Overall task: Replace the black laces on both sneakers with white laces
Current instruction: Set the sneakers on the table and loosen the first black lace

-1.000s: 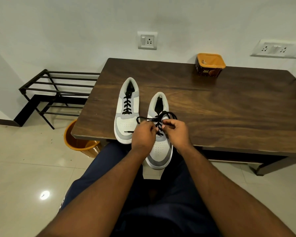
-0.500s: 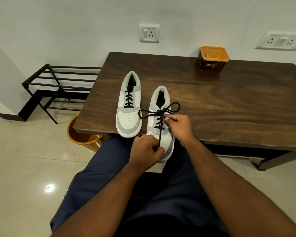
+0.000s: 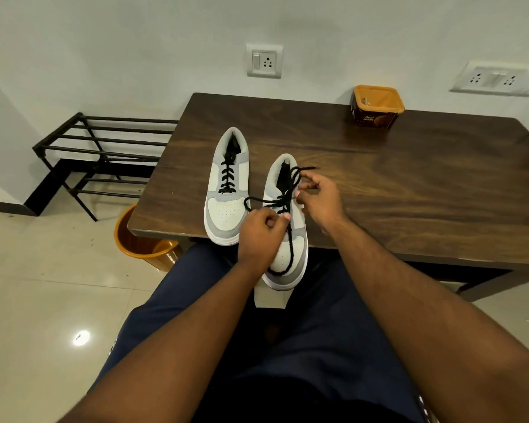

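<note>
Nearest the wearer, at 6 o'clock, dark blue trousers (image 3: 303, 346) fill the lap. Just beyond, the left hand (image 3: 258, 236) pinches the loosened black lace (image 3: 290, 239) of the right grey-and-white sneaker (image 3: 290, 254), whose toe overhangs the dark wooden table (image 3: 409, 184). At 1 o'clock the right hand (image 3: 321, 196) grips another strand. At 11 o'clock stands the laced left grey-and-white sneaker (image 3: 226, 209)

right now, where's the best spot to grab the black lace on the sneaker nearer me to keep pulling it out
Pinch the loose black lace where it crosses above the upper eyelets of the nearer grey-and-white sneaker, coming from above. There it stands slack and raised off the tongue, so fingertips can probably get under it. Both the left hand and the right hand are already pinching strands there.
</note>
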The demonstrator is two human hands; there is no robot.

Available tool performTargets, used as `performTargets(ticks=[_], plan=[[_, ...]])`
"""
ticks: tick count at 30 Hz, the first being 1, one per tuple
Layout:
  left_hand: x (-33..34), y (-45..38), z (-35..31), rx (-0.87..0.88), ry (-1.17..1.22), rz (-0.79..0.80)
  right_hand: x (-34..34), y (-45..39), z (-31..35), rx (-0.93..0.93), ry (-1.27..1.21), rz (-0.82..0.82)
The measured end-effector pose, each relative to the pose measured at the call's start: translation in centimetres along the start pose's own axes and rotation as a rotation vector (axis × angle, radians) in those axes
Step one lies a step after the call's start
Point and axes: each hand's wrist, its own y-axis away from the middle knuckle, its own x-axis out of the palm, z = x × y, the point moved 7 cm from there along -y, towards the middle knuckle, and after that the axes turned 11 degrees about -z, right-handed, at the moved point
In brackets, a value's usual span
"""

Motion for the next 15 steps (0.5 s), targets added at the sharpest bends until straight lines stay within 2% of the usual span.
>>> performTargets(ticks=[3, 6, 11, 13, 15], plan=[[1.8, -1.0, -1.3, 0.051, -0.086, 0.052, 0.1, -0.7, 1.3, -0.145, 0.154, 0.037], [2.3, -1.5, -1.8, 0.028, -0.119, 0.048, 0.7, -1.3, 2.9, -0.383, 0.515, 0.134], [2.2, -1.7, -1.4, -0.042, -0.109, 0.072, 0.7, -2.8, 5.9, -0.64, 0.749, 0.191], [2.0, -1.5, -1.5, -0.038, -0.083, 0.072, 0.8, -3.2, 7.0, -0.672, 0.814, 0.32], [1.8, -1.5, -1.8, -0.033, -0.083, 0.063, 0.8, -3.5, 7.8, -0.619, 0.847, 0.447]])
